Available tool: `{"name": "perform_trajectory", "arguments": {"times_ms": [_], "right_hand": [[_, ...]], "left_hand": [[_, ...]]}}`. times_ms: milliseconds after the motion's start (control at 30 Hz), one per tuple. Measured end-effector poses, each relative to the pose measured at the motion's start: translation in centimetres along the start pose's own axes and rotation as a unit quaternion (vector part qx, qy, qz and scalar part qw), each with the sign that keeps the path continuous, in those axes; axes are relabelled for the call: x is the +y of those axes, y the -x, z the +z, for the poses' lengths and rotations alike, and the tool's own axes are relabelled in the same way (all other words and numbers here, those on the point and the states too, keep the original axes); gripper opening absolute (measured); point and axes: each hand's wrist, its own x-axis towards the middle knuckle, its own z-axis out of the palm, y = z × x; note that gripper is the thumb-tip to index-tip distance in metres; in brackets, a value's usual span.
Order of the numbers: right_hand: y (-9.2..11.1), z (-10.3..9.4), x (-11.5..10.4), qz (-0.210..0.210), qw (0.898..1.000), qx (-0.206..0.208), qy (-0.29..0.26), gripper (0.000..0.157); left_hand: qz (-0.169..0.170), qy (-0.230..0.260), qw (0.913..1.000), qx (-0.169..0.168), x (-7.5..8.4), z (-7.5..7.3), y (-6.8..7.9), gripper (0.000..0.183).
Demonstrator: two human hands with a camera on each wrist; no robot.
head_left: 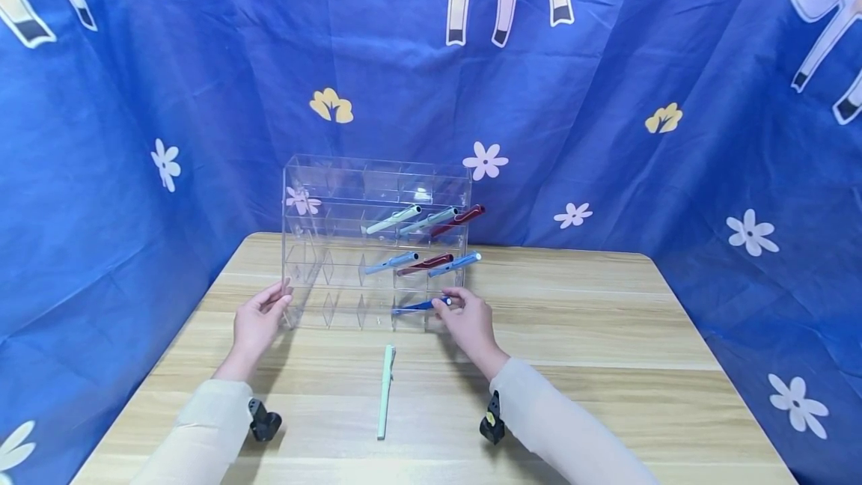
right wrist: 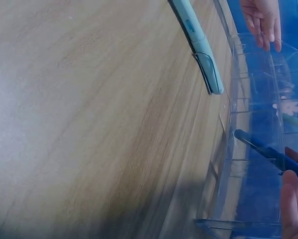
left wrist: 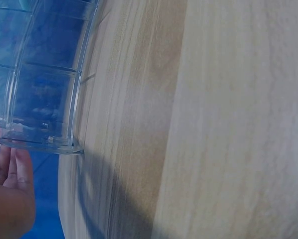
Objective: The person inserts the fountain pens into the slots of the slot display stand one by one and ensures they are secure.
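A clear acrylic pen rack (head_left: pixel 284 234) with rows of small compartments stands upright on the table. My left hand (head_left: pixel 257 319) grips its lower left side wall, thumb on one face and fingers on the other, as the left wrist view shows. At the bottom row, right of the middle, my right hand (head_left: pixel 469 324) pinches a dark blue pen (head_left: pixel 412 307) near its right end. The pen's other end lies inside a compartment. Part of the right hand is cut off in the right wrist view. A mint green pen (head_left: pixel 386 394) lies on the table before the rack.
Higher rows hold several pens: mint (head_left: pixel 392 220), light blue (head_left: pixel 427 222) and dark red (head_left: pixel 458 221) above, with blue (head_left: pixel 390 263) and dark red (head_left: pixel 426 265) ones below. A blue patterned curtain (head_left: pixel 572 111) surrounds the wooden table (head_left: pixel 579 320).
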Motion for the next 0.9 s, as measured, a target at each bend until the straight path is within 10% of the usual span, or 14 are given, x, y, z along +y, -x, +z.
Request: {"name": "perform_trajectory", "arguments": {"times_ms": [900], "right_hand": [[-0.03,-0.52,-0.39,0.001,0.999,0.008,0.049,0.027]], "left_hand": [[0.007,0.001,1.0,-0.006,0.01,-0.02,0.01,0.035]]}}
